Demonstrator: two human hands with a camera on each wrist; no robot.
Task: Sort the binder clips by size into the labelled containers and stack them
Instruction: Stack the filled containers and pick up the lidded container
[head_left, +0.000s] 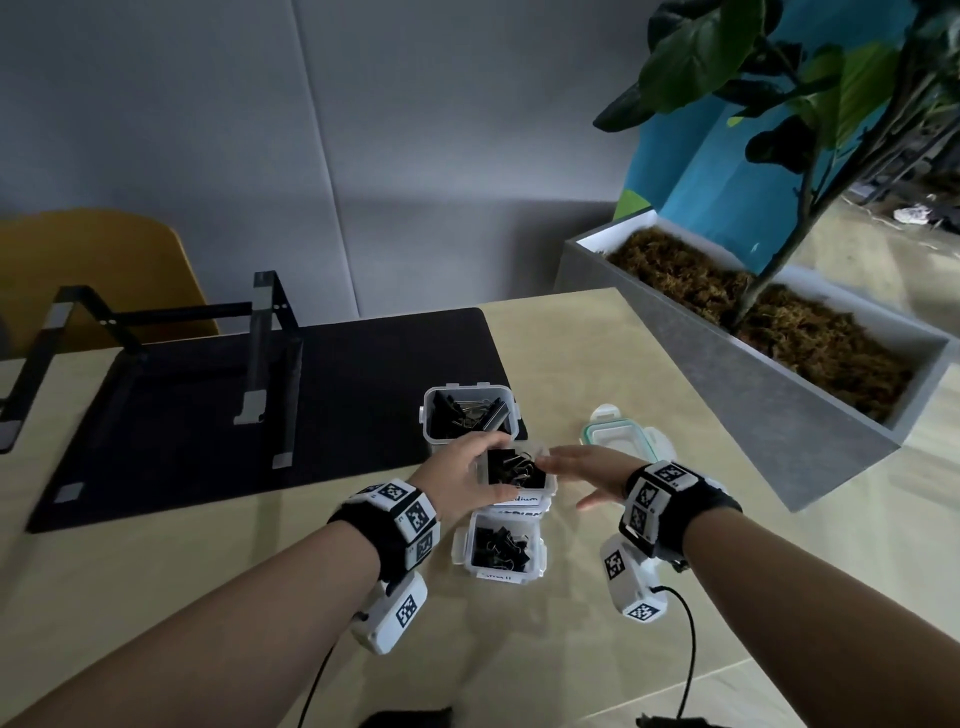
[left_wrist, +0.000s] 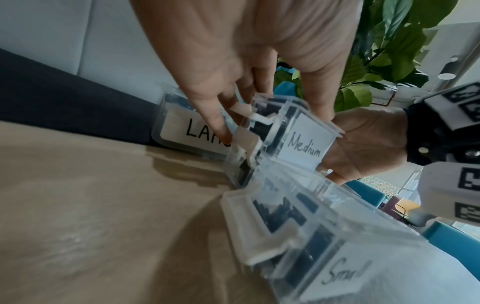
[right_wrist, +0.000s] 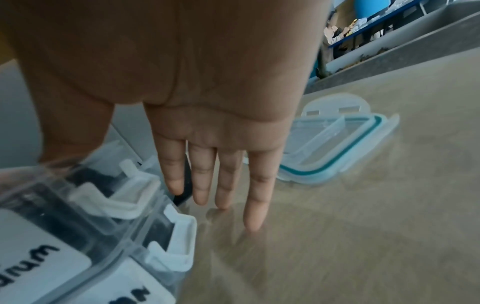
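Three clear containers with black binder clips stand in a row on the table. The "Large" container (head_left: 427, 415) (left_wrist: 179, 131) is farthest, the "Small" container (head_left: 535, 551) (left_wrist: 337, 273) nearest. Between them is the "Medium" container (head_left: 543, 486) (left_wrist: 306, 142) (right_wrist: 64, 205), which sits tilted in the left wrist view. My left hand (head_left: 480, 462) (left_wrist: 259, 92) grips it from the left, thumb and fingers curled over its rim. On its right side my right hand (head_left: 576, 462) (right_wrist: 221, 174) lies flat, fingers straight and pointing down to the table. None of the three has a lid on.
A clear lid with a teal seal (head_left: 618, 434) (right_wrist: 337, 144) lies just right of the containers. A black mat (head_left: 311, 415) with a laptop stand (head_left: 260, 353) covers the left. A grey planter (head_left: 779, 395) borders the table's right edge. A yellow chair (head_left: 104, 260) stands behind.
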